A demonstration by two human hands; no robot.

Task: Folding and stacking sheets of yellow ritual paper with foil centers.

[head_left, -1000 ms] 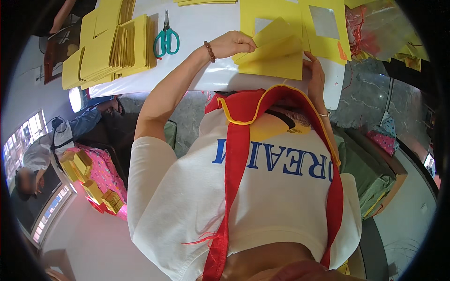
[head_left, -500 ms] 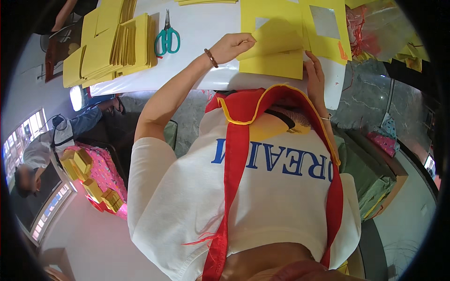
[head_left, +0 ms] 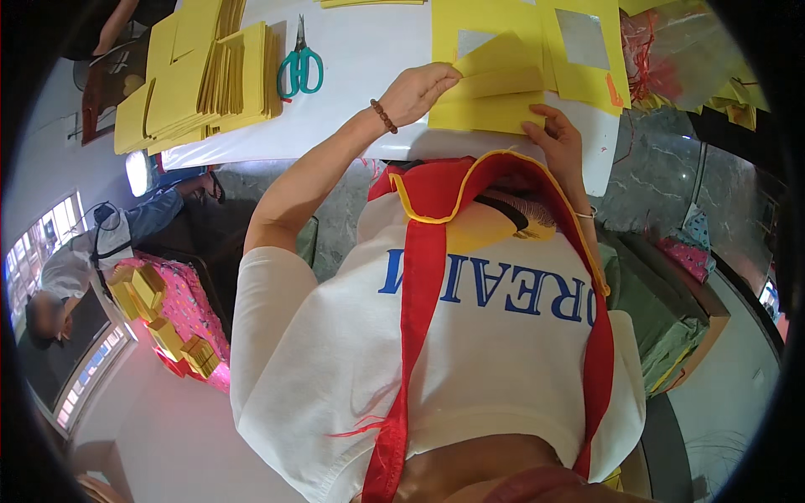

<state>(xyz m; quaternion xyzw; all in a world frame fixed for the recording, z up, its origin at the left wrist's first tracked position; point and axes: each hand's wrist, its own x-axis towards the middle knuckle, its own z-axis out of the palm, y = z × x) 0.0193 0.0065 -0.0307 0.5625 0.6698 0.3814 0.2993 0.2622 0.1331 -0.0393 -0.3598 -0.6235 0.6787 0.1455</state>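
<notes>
My left hand (head_left: 422,92) pinches the left edge of a yellow paper sheet (head_left: 501,81), which curls up over the sheets beneath it. Under the raised fold lies a flat yellow sheet (head_left: 470,118) at the table's near edge. My right hand (head_left: 559,144) is at the right end of that lower sheet, its fingers bent and apart, with nothing visible between them. Farther back, a yellow sheet with a silver rectangle (head_left: 582,39) lies to the right. Teal-handled scissors (head_left: 300,71) lie left of my left hand, blades pointing away.
Stacks of folded yellow paper (head_left: 201,75) stand on the left of the white-covered table (head_left: 356,50). A clear plastic bag (head_left: 675,50) with red strings is at the far right. Another person (head_left: 71,268) is at the left, near yellow bundles on a pink cloth (head_left: 180,293).
The left part of the raised sheet has folded further over toward me, with my left hand still pinching it. My right hand has drawn slightly nearer to me, its fingers now bent.
</notes>
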